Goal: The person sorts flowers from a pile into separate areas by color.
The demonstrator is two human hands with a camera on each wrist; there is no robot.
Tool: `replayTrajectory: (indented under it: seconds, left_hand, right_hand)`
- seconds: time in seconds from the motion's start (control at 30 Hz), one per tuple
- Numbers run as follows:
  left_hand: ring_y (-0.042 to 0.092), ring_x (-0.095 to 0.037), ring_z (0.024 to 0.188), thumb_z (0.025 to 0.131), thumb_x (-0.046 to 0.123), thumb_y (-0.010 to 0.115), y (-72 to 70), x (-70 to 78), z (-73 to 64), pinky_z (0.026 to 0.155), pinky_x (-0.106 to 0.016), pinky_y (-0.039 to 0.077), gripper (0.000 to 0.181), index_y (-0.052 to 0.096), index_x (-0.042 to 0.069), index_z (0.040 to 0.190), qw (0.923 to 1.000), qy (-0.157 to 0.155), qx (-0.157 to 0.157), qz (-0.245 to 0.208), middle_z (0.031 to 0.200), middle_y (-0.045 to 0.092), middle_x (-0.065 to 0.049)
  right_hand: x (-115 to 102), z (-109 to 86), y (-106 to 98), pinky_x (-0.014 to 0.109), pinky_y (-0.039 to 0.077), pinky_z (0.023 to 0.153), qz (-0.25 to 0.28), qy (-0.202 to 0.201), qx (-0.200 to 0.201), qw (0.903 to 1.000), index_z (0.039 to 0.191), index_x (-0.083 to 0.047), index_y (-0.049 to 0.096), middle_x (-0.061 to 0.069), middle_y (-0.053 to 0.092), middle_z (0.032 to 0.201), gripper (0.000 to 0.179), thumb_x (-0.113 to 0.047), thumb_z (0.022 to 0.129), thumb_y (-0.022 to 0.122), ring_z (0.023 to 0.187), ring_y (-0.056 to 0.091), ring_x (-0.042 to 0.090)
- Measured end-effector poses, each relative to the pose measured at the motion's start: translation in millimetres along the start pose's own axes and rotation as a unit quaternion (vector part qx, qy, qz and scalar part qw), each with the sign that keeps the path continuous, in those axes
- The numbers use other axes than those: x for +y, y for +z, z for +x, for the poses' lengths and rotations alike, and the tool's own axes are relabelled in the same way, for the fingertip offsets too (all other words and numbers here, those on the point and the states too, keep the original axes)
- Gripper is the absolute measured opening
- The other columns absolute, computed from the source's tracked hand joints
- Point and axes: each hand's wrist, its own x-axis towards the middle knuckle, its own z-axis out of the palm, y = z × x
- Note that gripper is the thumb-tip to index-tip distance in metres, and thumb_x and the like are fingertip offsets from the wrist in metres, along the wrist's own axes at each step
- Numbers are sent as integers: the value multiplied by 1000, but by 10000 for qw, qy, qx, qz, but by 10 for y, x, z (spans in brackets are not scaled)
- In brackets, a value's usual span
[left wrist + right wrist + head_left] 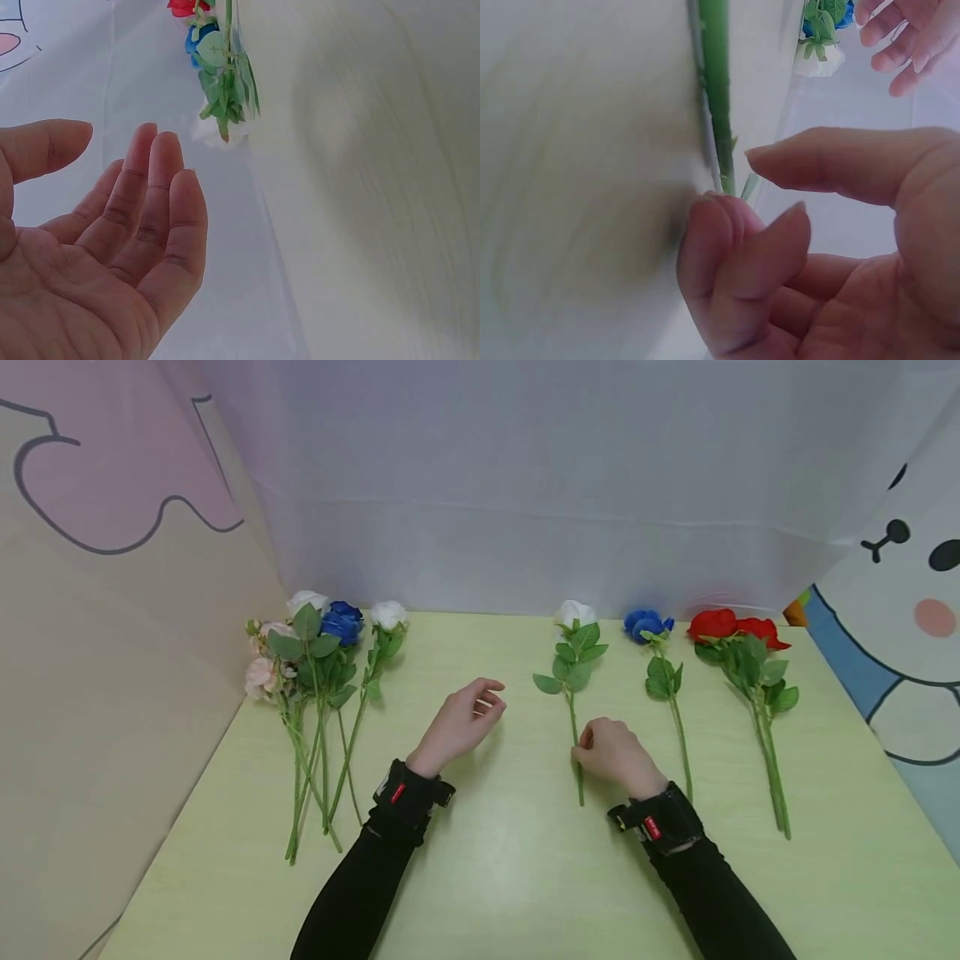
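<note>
Faint grain is seen on the pale yellow-green tabletop (495, 877). Its far edge is backed by a whitish sheet (480, 468), crossed by a horizontal crease. Left side is bounded by a beige panel (120, 693), printed with a grey-outlined pink shape (97, 485). On the right, a white cartoon face (877, 602) is printed: black nose, dark eye, pink cheek. Blue area (855, 672) set below.

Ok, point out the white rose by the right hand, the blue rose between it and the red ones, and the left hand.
White rose (578, 675): head view, on the leaves below its bloom.
Blue rose (659, 681): head view, on the leaves below its bloom.
Left hand (456, 724): head view, on its back.
</note>
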Motion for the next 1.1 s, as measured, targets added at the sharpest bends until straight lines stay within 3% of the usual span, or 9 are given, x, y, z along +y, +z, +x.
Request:
replayTrajectory:
  seconds: [0.1,0.33,0.53,0.7,0.9,1.1]
  left_hand:
    - [61,-16,92,97,21,53,0,-5,-1,82,-33,51,31,54,9,126,10000,16,29,85,105,63,-4]
    - [61,-15,90,97,19,54,-16,13,-11,80,-32,51,29,55,8,124,9987,32,201,457,102,64,-3]
    - [61,-16,88,96,20,55,-47,58,-31,75,-33,51,28,57,8,121,9940,9,418,1012,100,64,-3]
    - [62,-17,87,96,21,55,-75,87,-52,73,-33,51,27,59,8,119,9901,-56,504,1308,98,65,-4]
    - [62,-19,86,96,21,55,-101,112,-76,69,-33,51,26,60,7,117,9852,-152,593,1599,96,64,-4]
    - [60,-20,82,95,21,55,-122,112,-127,64,-33,49,29,60,4,118,9804,-233,658,1841,94,64,-6]
  right_hand:
    - [-1,-10,-23,30,40,54,70,-28,177,9998,80,-5,61,6,57,70,15,-18,86,64,60,51,19]
    - [-29,-7,-65,30,41,52,222,-666,959,9929,87,-1,61,5,58,67,13,-14,86,63,55,50,16]
    - [-86,-9,-85,33,46,62,800,-1024,1267,9834,94,-1,64,6,60,76,14,-14,88,61,67,55,18]
    - [-146,-26,-116,37,48,70,1502,-1155,1357,9725,101,1,63,11,62,85,16,-10,91,58,77,58,23]
    - [-188,-36,-156,34,51,66,2132,-1141,1156,9634,106,-1,62,18,64,93,17,-13,94,57,81,62,30]
    - [-290,-56,-164,44,53,77,2982,-1156,934,9429,113,0,60,25,62,102,23,-14,95,57,89,62,38]
